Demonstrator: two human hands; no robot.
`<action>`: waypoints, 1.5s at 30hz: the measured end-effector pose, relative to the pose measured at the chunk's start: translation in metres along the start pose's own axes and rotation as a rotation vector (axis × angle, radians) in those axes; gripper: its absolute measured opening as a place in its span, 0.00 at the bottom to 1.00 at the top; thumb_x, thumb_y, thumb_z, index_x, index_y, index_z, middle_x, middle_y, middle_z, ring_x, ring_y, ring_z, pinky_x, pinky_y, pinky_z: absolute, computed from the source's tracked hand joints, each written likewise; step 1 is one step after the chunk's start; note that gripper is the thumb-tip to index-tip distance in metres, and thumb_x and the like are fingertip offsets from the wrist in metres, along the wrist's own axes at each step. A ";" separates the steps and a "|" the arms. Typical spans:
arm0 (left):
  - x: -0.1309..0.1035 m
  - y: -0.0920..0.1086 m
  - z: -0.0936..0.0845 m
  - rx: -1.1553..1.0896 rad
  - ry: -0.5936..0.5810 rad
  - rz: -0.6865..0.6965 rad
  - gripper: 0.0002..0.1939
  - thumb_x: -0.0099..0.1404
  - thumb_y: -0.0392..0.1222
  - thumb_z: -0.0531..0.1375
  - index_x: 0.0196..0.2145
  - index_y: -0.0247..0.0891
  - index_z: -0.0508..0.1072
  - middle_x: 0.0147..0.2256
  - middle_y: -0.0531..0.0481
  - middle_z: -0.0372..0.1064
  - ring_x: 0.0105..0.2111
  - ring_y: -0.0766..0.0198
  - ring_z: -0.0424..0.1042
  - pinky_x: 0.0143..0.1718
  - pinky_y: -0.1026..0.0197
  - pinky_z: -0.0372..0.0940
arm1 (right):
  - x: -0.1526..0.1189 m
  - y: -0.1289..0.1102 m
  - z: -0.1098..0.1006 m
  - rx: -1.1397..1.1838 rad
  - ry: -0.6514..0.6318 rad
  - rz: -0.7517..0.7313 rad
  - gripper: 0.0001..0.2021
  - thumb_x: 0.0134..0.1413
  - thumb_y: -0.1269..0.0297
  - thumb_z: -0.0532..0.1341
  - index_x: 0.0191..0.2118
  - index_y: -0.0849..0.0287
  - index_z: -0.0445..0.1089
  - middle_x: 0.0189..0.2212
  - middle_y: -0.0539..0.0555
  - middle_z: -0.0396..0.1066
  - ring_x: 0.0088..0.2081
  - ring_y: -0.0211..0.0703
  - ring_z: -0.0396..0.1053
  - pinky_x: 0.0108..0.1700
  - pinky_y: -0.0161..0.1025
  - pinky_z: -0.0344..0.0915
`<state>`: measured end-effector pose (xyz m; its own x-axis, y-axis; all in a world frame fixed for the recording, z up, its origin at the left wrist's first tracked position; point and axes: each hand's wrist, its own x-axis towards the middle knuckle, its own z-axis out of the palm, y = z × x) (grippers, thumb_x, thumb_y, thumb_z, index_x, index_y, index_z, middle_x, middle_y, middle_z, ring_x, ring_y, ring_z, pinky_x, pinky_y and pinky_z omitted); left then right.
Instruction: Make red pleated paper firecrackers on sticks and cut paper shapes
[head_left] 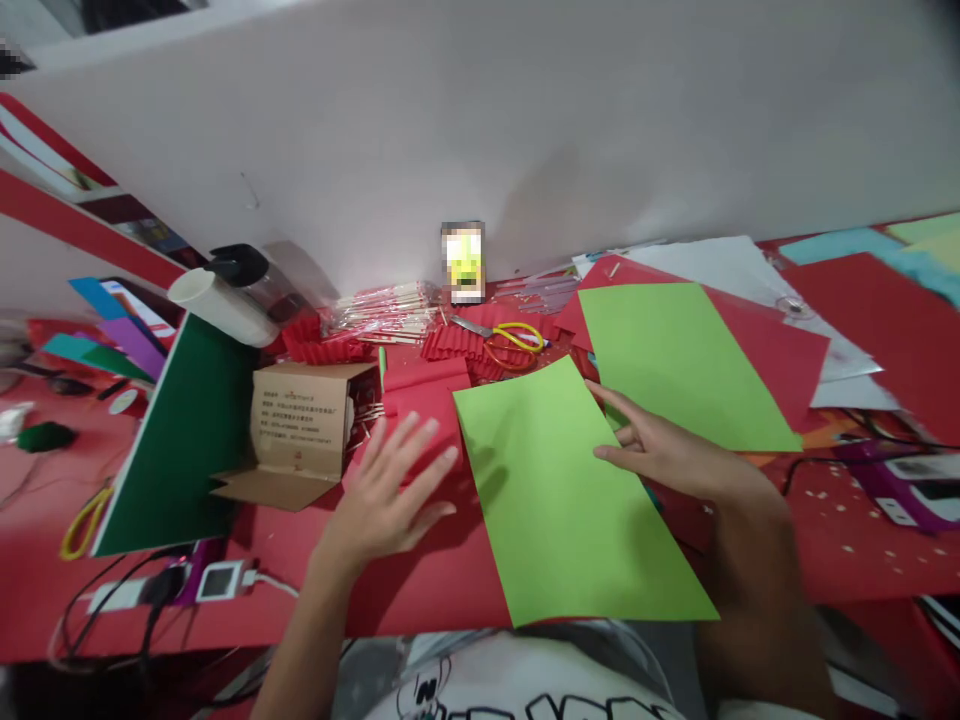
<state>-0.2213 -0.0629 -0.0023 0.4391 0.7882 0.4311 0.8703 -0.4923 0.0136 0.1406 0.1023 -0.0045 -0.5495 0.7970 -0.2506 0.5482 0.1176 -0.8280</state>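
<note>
A bright green sheet of paper (577, 510) lies in front of me on the red tabletop, reaching to its front edge. My right hand (667, 445) is at the sheet's right edge, index finger stretched out and thumb over the paper, with the other fingers partly curled. To the left of the sheet, my left hand (397, 490) is spread open above the table and holds nothing. Beneath and beyond its fingers lies red paper (427, 390). A second green sheet (682, 360) rests on red sheets farther back to the right.
Scissors with yellow handles (517, 337) lie behind the green sheet, near pleated red paper (330, 338) and bagged sticks (390, 310). An open cardboard box (300, 425) and a green board (180, 440) stand left. A phone (463, 262) leans on the wall. Purple power strips (900, 480) flank the workspace.
</note>
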 end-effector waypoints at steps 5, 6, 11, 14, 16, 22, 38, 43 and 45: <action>0.008 0.039 0.019 0.191 -0.158 0.150 0.26 0.75 0.34 0.58 0.68 0.35 0.70 0.66 0.39 0.70 0.74 0.48 0.58 0.77 0.38 0.47 | -0.006 0.007 0.003 0.014 -0.059 0.042 0.46 0.63 0.50 0.63 0.80 0.59 0.45 0.27 0.47 0.70 0.26 0.43 0.69 0.36 0.44 0.74; 0.009 0.042 0.024 0.229 -0.180 0.164 0.25 0.75 0.33 0.57 0.68 0.33 0.70 0.66 0.39 0.70 0.73 0.48 0.58 0.76 0.39 0.50 | -0.007 0.011 0.004 0.021 -0.042 0.038 0.46 0.63 0.49 0.63 0.79 0.58 0.46 0.30 0.49 0.72 0.27 0.44 0.71 0.38 0.46 0.75; 0.012 0.053 0.043 0.346 -0.241 0.179 0.30 0.74 0.30 0.54 0.72 0.29 0.63 0.71 0.36 0.63 0.75 0.51 0.56 0.75 0.46 0.56 | -0.005 0.023 0.008 0.093 0.003 -0.025 0.41 0.62 0.45 0.64 0.75 0.55 0.56 0.39 0.55 0.74 0.33 0.45 0.74 0.41 0.47 0.76; 0.017 0.060 0.050 0.396 -0.271 0.120 0.32 0.72 0.29 0.53 0.72 0.23 0.62 0.72 0.33 0.60 0.76 0.51 0.53 0.76 0.50 0.54 | -0.004 0.021 0.007 0.137 0.001 -0.015 0.42 0.62 0.44 0.64 0.76 0.54 0.56 0.35 0.51 0.72 0.32 0.45 0.73 0.40 0.46 0.75; 0.021 0.065 0.054 0.433 -0.271 0.075 0.32 0.71 0.29 0.53 0.71 0.19 0.63 0.71 0.31 0.62 0.75 0.51 0.54 0.76 0.51 0.54 | -0.004 0.017 0.006 0.147 -0.016 0.024 0.44 0.61 0.43 0.64 0.77 0.55 0.53 0.32 0.49 0.70 0.31 0.45 0.72 0.39 0.46 0.75; 0.028 0.072 0.060 0.432 -0.273 -0.035 0.33 0.67 0.28 0.53 0.69 0.17 0.65 0.71 0.30 0.60 0.76 0.52 0.51 0.79 0.50 0.47 | -0.005 0.019 0.001 -0.015 -0.058 0.047 0.42 0.60 0.42 0.64 0.74 0.57 0.59 0.30 0.51 0.70 0.31 0.46 0.71 0.37 0.43 0.73; 0.037 0.088 0.056 0.436 -0.291 -0.095 0.33 0.65 0.32 0.55 0.66 0.20 0.72 0.69 0.34 0.65 0.74 0.48 0.56 0.80 0.47 0.42 | 0.148 -0.089 0.053 -0.591 -0.207 -0.447 0.06 0.68 0.62 0.62 0.44 0.57 0.73 0.39 0.57 0.79 0.41 0.50 0.72 0.47 0.42 0.60; 0.035 0.088 0.052 0.432 -0.324 -0.057 0.31 0.64 0.34 0.56 0.63 0.23 0.75 0.68 0.35 0.67 0.74 0.46 0.57 0.80 0.44 0.41 | 0.157 -0.073 0.061 -0.385 -0.253 -0.350 0.03 0.65 0.66 0.62 0.38 0.57 0.68 0.32 0.51 0.75 0.33 0.42 0.69 0.37 0.37 0.56; 0.034 0.086 0.046 0.399 -0.319 -0.001 0.30 0.65 0.35 0.56 0.62 0.27 0.77 0.67 0.38 0.69 0.74 0.47 0.58 0.80 0.42 0.40 | 0.159 -0.069 0.061 -0.326 -0.251 -0.332 0.03 0.64 0.66 0.62 0.37 0.57 0.67 0.32 0.50 0.74 0.33 0.42 0.69 0.36 0.36 0.56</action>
<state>-0.1218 -0.0615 -0.0277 0.4306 0.8926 0.1338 0.8606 -0.3613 -0.3590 -0.0230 0.1847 -0.0176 -0.8391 0.5238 -0.1470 0.4648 0.5498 -0.6941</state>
